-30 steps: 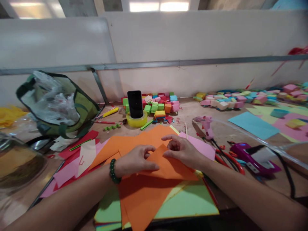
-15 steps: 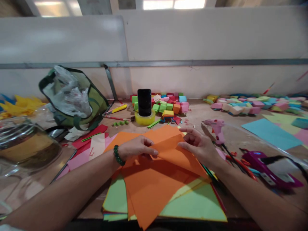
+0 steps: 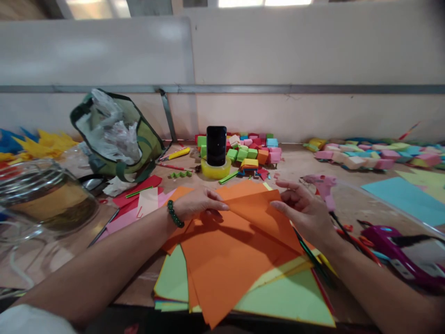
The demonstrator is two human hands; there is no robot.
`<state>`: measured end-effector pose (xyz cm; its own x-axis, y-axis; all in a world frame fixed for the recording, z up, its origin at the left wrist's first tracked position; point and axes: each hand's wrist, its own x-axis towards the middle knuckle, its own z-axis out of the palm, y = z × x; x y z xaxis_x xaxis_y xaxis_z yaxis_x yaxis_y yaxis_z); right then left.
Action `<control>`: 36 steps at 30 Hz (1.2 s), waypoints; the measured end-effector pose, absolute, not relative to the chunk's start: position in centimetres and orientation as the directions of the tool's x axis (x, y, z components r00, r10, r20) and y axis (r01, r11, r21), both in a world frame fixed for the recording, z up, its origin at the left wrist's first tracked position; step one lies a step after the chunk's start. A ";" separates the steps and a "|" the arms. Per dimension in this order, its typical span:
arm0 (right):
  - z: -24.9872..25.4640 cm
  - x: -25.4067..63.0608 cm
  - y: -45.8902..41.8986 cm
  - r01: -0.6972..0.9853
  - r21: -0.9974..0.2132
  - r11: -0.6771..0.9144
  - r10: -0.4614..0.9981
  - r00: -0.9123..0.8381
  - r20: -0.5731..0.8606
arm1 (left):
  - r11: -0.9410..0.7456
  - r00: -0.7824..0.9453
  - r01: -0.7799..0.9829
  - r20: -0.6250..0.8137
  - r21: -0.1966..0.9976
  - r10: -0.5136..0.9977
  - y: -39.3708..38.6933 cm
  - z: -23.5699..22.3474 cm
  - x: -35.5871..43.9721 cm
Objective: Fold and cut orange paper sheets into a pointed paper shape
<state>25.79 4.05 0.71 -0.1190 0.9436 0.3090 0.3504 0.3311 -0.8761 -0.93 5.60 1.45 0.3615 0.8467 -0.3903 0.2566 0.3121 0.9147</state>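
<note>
1. Orange paper fills the lower middle of the frame: a raised orange sheet (image 3: 260,208) slants between the two hands, above wider orange sheets (image 3: 222,264).
2. Pale green sheets (image 3: 288,297) lie beneath these, along the bottom of the frame.
3. Behind the paper, near the centre, a black phone (image 3: 216,146) stands upright at a yellow tape roll (image 3: 215,170), with small paper blocks (image 3: 242,154) beside and behind it.
4. At upper left, a green bag (image 3: 149,139) holds crumpled clear plastic; a glass jar (image 3: 52,204) sits at the left edge.
5. Right of centre, a pink glue gun (image 3: 325,188) lies just beyond the right hand; a purple tool (image 3: 392,250) is at lower right, its kind unclear.
6. The left hand (image 3: 201,204), with a green bead bracelet (image 3: 174,214) at its wrist, has thumb and index finger nearly closed, pinching the raised sheet's left corner.
7. The right hand (image 3: 302,208) has its thumb against the sheet's upper right corner, index finger spread above, other fingers curled; whether they grip the sheet, I cannot tell.
</note>
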 end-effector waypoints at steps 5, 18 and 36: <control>0.8 25.7 4.1 0.356 -0.869 0.344 0.939 -0.113 0.325 | 0.263 0.351 0.305 -0.365 0.915 0.862 5.6 1.9 -1.0; -1.0 24.4 4.6 0.289 -0.948 0.134 0.983 -0.162 0.090 | 0.232 0.486 0.478 -0.475 0.847 0.733 7.3 1.5 -3.9; -2.9 24.0 4.4 0.600 -0.741 0.303 0.950 -0.253 0.183 | -0.865 0.852 0.480 0.160 0.147 0.499 2.2 -1.5 2.5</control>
